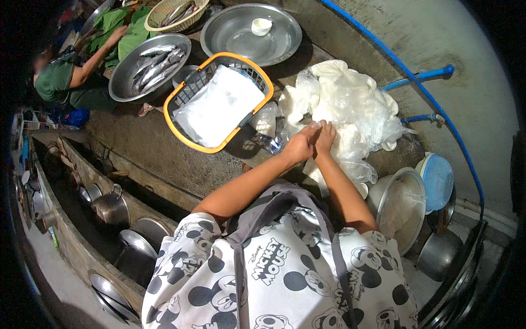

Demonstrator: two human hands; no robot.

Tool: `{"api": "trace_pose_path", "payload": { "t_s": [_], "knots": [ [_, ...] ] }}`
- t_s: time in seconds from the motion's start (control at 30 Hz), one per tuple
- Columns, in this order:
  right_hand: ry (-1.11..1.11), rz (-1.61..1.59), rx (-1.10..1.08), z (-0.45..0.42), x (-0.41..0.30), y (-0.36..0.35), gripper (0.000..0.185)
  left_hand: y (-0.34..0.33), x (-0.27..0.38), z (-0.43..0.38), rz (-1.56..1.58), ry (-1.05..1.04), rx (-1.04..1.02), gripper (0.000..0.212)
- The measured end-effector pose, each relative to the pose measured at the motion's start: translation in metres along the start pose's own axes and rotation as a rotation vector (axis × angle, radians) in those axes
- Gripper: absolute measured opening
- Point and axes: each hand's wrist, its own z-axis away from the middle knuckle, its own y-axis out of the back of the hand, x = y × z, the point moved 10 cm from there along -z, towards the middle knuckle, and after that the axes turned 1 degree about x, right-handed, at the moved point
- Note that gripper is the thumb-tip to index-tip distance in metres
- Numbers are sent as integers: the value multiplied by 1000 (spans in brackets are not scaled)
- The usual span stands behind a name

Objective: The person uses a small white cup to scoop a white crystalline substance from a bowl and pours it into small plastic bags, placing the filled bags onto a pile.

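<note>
My left hand (299,144) is curled, with a small bit of clear plastic (316,125) at its fingertips. Pressed against it is my right hand (324,139), fingers pointing away from me; whether it grips anything is hidden. Just beyond both hands lies a heap of white and clear plastic bags (349,105). To the left of the heap stands a black plastic basket with a yellow rim (167,113), holding a stack of white plastic sheets or bags (230,107). A smaller clear bag (266,119) sits between basket and heap.
A metal basin (117,82) holds several fish (158,68). Another basin (209,37) contains a white cup (261,26). A person in green (57,82) reaches toward large leaves (137,31). Blue hose (394,57) runs along the wall; pots (111,209) stand in a concrete trough.
</note>
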Motion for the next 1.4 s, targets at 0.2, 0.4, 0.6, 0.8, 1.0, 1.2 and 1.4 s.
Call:
{"api": "trace_pose_path", "payload": {
  "t_s": [0.2, 0.4, 0.6, 0.8, 1.0, 1.2, 1.4],
  "knots": [
    [229, -454, 351, 44, -25, 112, 22, 38, -16, -2, -50, 91, 148, 47],
    [-224, -410, 124, 22, 38, 54, 29, 26, -11, -1, -67, 45, 133, 47],
    [-78, -779, -495, 45, 35, 45, 25, 52, -15, 1, -56, 176, 130, 39],
    [-191, -767, -183, 36, 73, 84, 22, 63, -9, -8, -187, 209, 22, 35],
    [-171, -787, -134, 40, 52, 86, 22, 85, -11, -17, -231, 237, 171, 26],
    [-301, -921, -197, 41, 60, 94, 36, 91, -22, -21, 21, 333, 184, 18],
    [-343, -880, -360, 39, 52, 81, 41, 106, -19, -31, -197, 137, 285, 26]
  ]
}}
